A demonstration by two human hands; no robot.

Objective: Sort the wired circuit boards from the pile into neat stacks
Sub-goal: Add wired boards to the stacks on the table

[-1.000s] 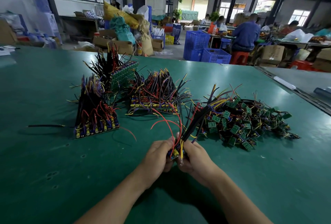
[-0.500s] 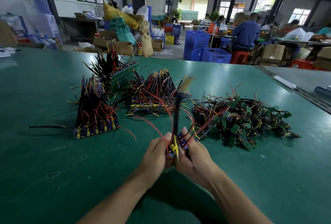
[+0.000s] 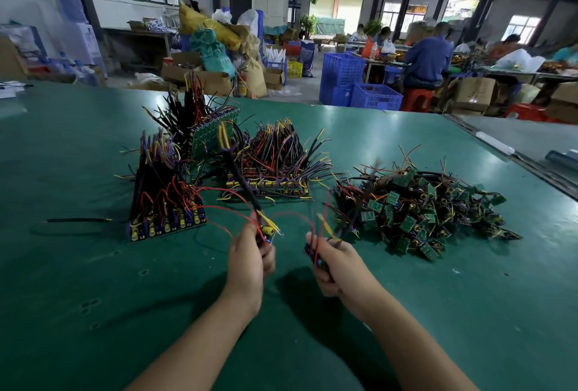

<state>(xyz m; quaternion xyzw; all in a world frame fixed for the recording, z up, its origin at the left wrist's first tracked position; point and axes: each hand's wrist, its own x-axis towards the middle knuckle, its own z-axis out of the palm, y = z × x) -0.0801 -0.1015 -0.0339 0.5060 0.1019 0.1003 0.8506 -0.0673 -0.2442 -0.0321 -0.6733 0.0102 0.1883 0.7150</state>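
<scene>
A loose pile of small green wired circuit boards (image 3: 422,212) lies on the green table to the right. Three neat stacks stand to the left: a near one (image 3: 165,203), a tall back one (image 3: 206,131) and a middle one (image 3: 275,168). My left hand (image 3: 250,256) grips one wired board, and its black, red and yellow wires (image 3: 240,178) rise up and to the left. My right hand (image 3: 334,262) grips another wired board low in its fist, its wires (image 3: 325,221) blurred and pointing up. The hands are apart above the table.
A loose black wire (image 3: 78,220) lies on the table (image 3: 93,296) left of the near stack. The table's far edge meets blue crates (image 3: 344,78), boxes and sacks. A metal rail (image 3: 513,159) runs along the right edge. People sit at benches far back.
My hands held one bundle together before; now they have separated, each with a wired board. The left one's wires swung from right to upright, then up-left.
</scene>
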